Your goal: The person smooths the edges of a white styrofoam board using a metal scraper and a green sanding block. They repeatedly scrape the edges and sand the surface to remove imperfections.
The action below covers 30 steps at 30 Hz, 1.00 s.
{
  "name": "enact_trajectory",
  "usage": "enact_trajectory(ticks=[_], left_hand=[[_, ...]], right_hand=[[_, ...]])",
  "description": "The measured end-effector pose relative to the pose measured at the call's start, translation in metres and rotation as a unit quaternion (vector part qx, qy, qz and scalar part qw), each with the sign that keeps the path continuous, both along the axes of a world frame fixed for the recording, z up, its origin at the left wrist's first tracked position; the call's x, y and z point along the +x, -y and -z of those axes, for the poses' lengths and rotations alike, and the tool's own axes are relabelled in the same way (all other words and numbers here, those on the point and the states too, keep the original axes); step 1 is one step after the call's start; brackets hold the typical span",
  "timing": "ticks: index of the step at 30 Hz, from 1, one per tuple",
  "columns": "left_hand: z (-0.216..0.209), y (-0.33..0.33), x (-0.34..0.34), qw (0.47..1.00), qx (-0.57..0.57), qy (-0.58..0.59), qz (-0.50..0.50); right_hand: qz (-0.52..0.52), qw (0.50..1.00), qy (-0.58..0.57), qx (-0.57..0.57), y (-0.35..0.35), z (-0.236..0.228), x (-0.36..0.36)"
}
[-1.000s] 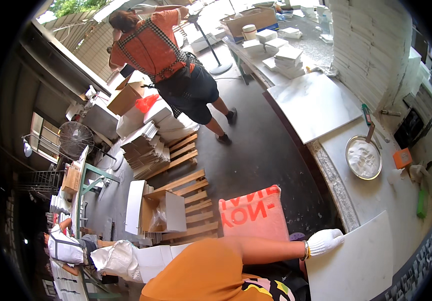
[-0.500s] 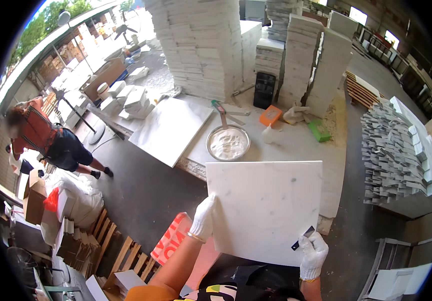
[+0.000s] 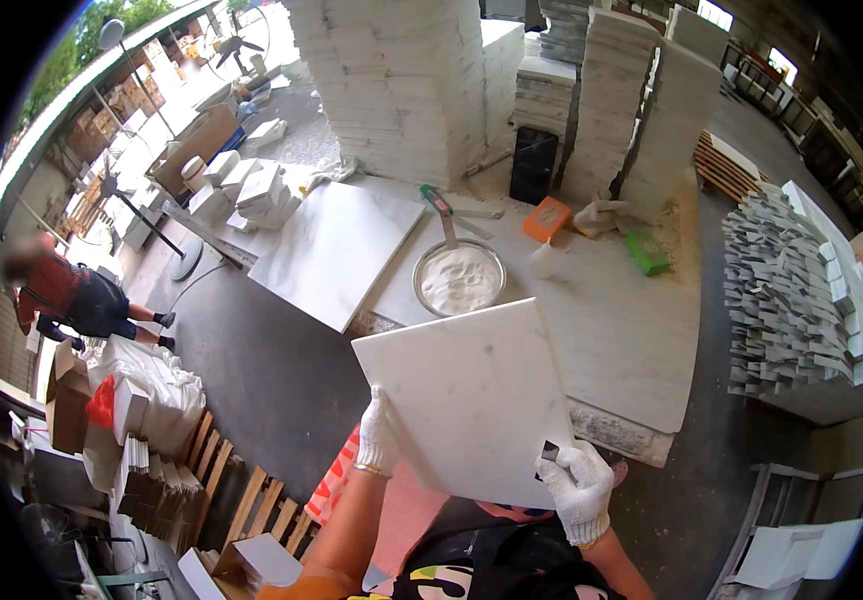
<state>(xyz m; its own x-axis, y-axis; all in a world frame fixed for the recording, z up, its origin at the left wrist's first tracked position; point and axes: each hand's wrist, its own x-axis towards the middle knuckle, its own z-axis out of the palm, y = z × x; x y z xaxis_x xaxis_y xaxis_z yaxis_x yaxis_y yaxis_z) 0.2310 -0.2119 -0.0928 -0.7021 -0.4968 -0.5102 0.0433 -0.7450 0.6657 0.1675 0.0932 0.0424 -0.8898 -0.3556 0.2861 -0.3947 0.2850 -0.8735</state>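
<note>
A white marble tile (image 3: 471, 400) with faint grey veins is held tilted in front of me. My left hand (image 3: 378, 432), in a white knit glove, grips its left edge. My right hand (image 3: 578, 488), gloved likewise, is closed by the tile's lower right corner and pinches a small dark flat blade (image 3: 549, 452) against or just over the face. Beyond the tile a steel bowl (image 3: 459, 278) of white powder or paste sits on the marble-topped bench (image 3: 631, 350). A putty knife (image 3: 441, 210) with a green and red handle leans in the bowl.
Behind the bowl are an orange box (image 3: 547, 218), a green box (image 3: 646, 253), a black phone-like slab (image 3: 532, 165) and tall stacks of marble tiles (image 3: 401, 90). A larger marble slab (image 3: 336, 250) lies left. A person (image 3: 81, 295) stands far left, near wooden pallets (image 3: 251, 505).
The tile has turned and shifted left, both hands moving left with it. The blade stays in my right hand. At far left the person has moved slightly left and down in the view.
</note>
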Motion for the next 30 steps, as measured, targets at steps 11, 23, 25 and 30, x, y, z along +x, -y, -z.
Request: enact_trajectory(ticks=[11,23,25,30], left_hand=[[0.024,0.005,0.004,0.999,0.036,-0.013,-0.038],[0.048,0.001,-0.01,0.991,0.098,-0.09,-0.009],[0.04,-0.003,-0.018,0.989,0.134,-0.06,0.012],[0.051,-0.013,-0.025,0.989,0.128,-0.041,0.062]], right_hand=[[-0.029,0.997,-0.038,0.056,0.03,0.004,-0.029],[-0.075,0.987,-0.095,0.103,0.051,-0.041,-0.048],[-0.046,0.991,-0.07,0.107,0.047,-0.038,-0.047],[-0.014,0.993,-0.036,0.114,0.032,-0.035,-0.054]])
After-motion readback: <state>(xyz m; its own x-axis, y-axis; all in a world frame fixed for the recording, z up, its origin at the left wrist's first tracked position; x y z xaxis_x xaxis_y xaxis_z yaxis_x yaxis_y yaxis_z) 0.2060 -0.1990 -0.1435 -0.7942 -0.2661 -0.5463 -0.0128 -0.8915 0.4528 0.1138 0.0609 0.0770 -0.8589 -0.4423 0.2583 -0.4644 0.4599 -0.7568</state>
